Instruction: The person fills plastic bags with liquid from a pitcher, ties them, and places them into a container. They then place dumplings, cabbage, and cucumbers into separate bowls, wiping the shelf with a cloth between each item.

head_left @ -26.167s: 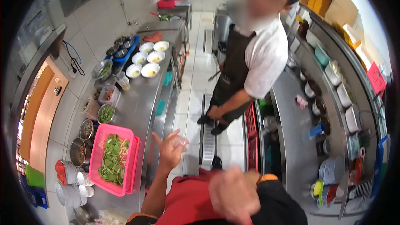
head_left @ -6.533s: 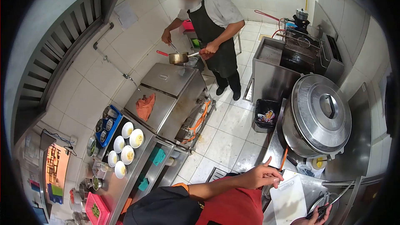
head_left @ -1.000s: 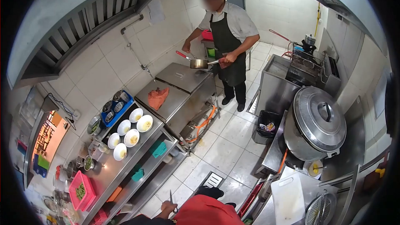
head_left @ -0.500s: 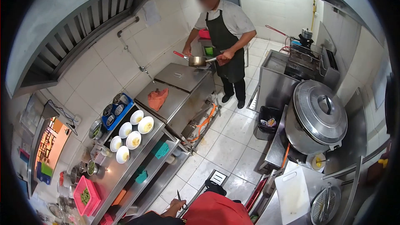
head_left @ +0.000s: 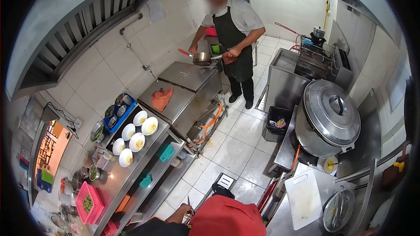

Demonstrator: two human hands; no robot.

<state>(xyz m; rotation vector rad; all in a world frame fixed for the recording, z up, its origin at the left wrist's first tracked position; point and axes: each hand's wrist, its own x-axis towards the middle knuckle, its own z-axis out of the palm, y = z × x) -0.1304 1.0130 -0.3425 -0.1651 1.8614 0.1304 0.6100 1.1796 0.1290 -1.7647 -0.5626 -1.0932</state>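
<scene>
My left hand (head_left: 181, 213) is low in the view, beside the red cloth (head_left: 227, 218) over my body. Its fingers are closed round a slim, pointed metal tool (head_left: 188, 200) whose tip sticks up; whether it is a knife or scissors is unclear. My right hand does not show. Left of the hand is a steel counter (head_left: 114, 179) with several white bowls (head_left: 137, 141) of yellowish food and a pink basket (head_left: 89, 203) of green vegetables.
Another person (head_left: 232, 30) in a dark apron holds a pan (head_left: 202, 59) by a steel cabinet (head_left: 181, 77). To the right are a large lidded pot (head_left: 328, 118), a bin (head_left: 277, 124), a white cutting board (head_left: 303, 199) and a strainer (head_left: 338, 209).
The view has shifted slightly, with most things now a little further left. The other person's pan is tilted differently. My left hand still grips the pointed tool.
</scene>
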